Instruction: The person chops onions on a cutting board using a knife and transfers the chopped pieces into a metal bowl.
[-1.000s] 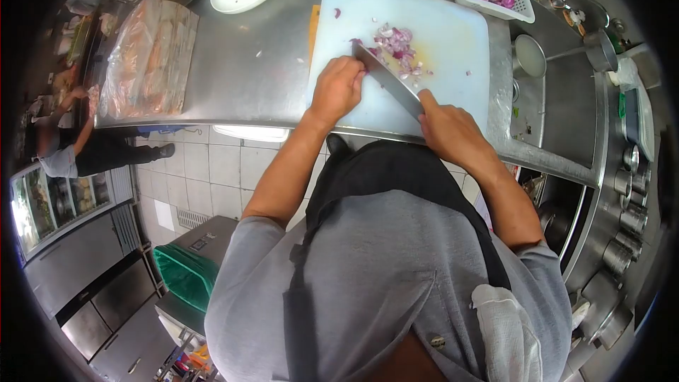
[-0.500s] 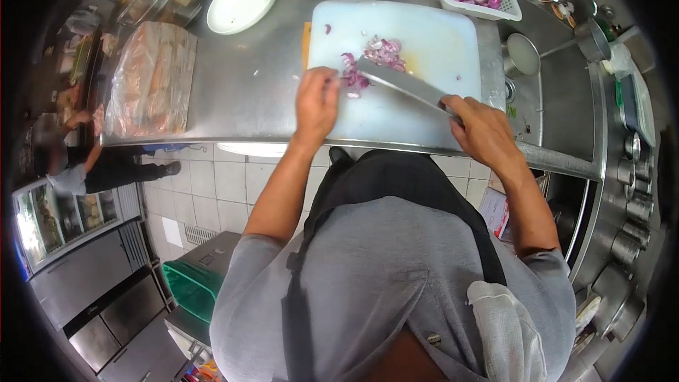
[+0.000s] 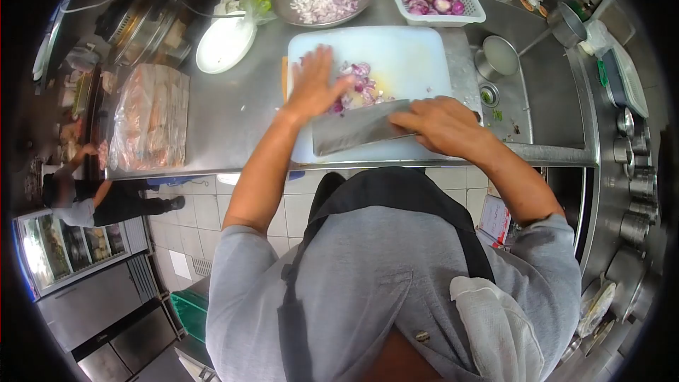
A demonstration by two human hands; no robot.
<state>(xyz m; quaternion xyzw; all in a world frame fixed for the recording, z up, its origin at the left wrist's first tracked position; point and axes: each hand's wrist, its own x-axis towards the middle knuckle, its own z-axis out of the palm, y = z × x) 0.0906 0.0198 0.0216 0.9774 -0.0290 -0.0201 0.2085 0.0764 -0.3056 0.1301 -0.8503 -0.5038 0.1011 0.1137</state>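
Observation:
My right hand (image 3: 442, 126) grips a cleaver (image 3: 357, 126) by its handle. The broad blade lies tilted low over the near part of a white cutting board (image 3: 414, 53), pointing left. Just beyond the blade is a small heap of chopped red onion (image 3: 362, 81). My left hand (image 3: 316, 86) is at the board's left side, fingers spread, somewhat blurred, with its thumb reaching over the onion pieces. It holds nothing. Whether its palm touches the board or some onion under it, I cannot tell.
Behind the board stand a metal bowl (image 3: 279, 0) of chopped onion and a white basket (image 3: 475, 14) of peeled red onions. A white plate (image 3: 225, 44) and a plastic-wrapped stack (image 3: 152, 117) lie left. At right is a sink (image 3: 555, 92) with a pot (image 3: 497, 59). Another person (image 3: 78, 201) stands far left.
My left hand has opened and moved forward over the board's left side. The cleaver has come nearer to me, its blade now turned flatter. The view has tilted slightly upward.

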